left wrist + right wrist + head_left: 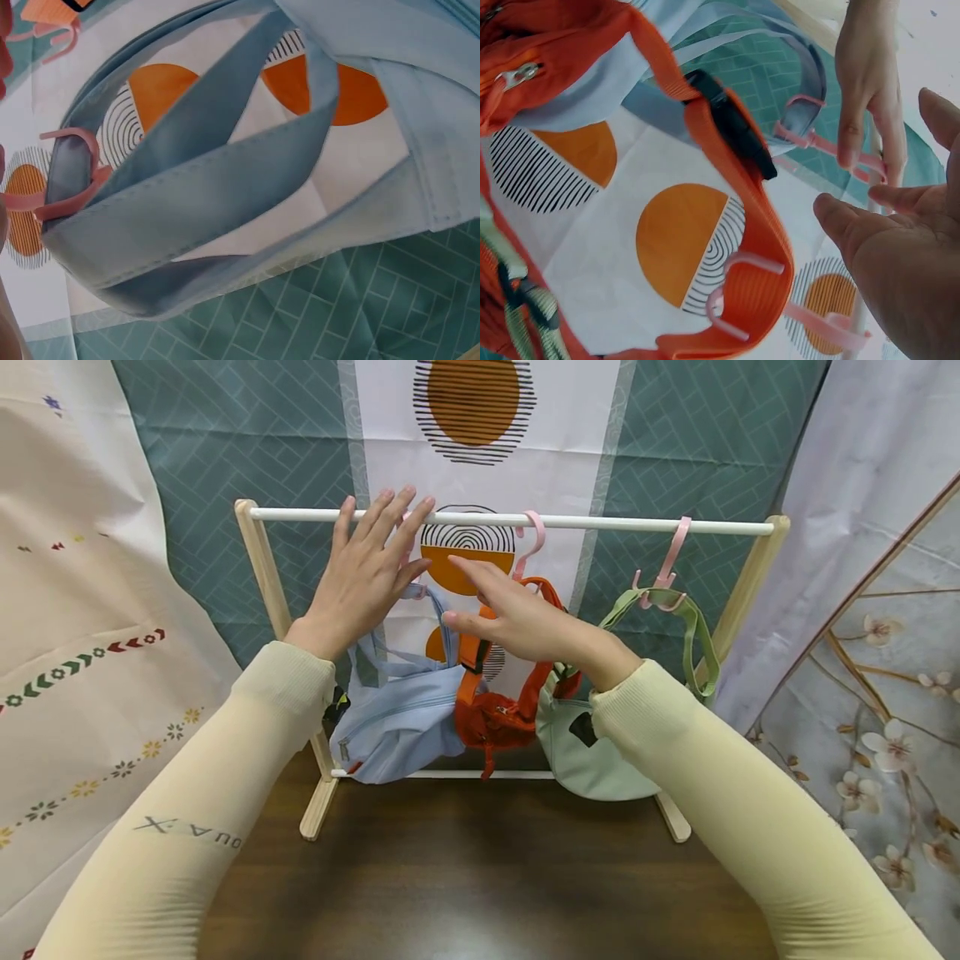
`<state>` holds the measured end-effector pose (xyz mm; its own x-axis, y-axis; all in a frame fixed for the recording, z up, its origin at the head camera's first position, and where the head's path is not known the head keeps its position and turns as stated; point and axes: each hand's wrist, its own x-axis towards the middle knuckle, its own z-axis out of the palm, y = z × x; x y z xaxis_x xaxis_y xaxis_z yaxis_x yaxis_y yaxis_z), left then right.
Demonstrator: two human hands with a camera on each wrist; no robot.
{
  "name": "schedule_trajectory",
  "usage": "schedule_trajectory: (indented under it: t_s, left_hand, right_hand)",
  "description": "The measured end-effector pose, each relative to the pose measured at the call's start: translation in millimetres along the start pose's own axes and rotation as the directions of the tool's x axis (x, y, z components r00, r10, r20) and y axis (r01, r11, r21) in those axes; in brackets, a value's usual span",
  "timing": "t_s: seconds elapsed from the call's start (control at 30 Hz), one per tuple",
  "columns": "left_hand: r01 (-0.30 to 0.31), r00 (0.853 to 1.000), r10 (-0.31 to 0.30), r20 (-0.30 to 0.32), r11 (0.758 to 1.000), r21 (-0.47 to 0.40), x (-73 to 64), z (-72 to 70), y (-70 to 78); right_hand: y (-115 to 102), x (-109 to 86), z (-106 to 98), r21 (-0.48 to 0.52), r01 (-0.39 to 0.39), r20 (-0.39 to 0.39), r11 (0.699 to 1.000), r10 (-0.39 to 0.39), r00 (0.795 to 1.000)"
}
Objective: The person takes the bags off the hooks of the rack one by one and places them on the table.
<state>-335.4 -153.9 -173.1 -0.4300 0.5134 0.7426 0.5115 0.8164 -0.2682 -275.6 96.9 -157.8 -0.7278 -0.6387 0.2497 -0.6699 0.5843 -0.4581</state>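
Observation:
In the head view my left hand [363, 568] is at the white rod, beside the leftmost pink hook, its fingers extended. A light blue bag [408, 718] hangs there, its straps [202, 202] looped over the pink hook [75, 176] in the left wrist view. My right hand [525, 618] reaches across in front of the orange-red bag [495, 718], fingers extended and holding nothing. That bag's orange strap [761, 225], with a black buckle [731, 124], loops over another pink hook [532, 543]. Whether the left fingertips touch the hook cannot be told.
A pale green bag [592, 752] hangs from the right pink hook [671, 560]. The wooden rack, with its white top rod [600, 522], stands on a dark brown table [465, 877]. Patterned cloths hang behind and at both sides.

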Motion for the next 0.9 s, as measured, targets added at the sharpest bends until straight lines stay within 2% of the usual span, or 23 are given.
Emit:
schedule_trajectory:
  t_s: [0.17,0.3,0.43,0.67,0.9]
  left_hand:
    - [-0.026,0.999,0.026,-0.047,1.0,0.0,-1.7,1.3,-2.0]
    - [-0.025,0.994,0.018,-0.106,0.997,-0.068,-1.6,-0.3,-3.0]
    - [0.002,0.988,-0.025,-0.151,0.988,-0.152,-1.5,0.1,-3.8]
    - [0.039,0.98,-0.085,-0.178,0.968,-0.247,1.0,2.4,-2.1]
    - [0.062,0.98,-0.115,-0.162,0.953,-0.297,6.4,0.4,0.7]
  right_hand:
    - [-6,12.5,3,0.002,-0.014,0.003,1.0,0.014,1.0]
    - [-8,24.3,11,0.012,-0.031,-0.013,0.999,0.031,0.999]
    - [-8,35.5,23,0.024,-0.057,-0.046,0.998,0.058,0.997]
    - [-8,50.3,38,0.046,-0.15,-0.02,0.988,0.151,0.988]
    - [3,67.4,53,0.159,-0.214,-0.034,0.964,0.222,0.974]
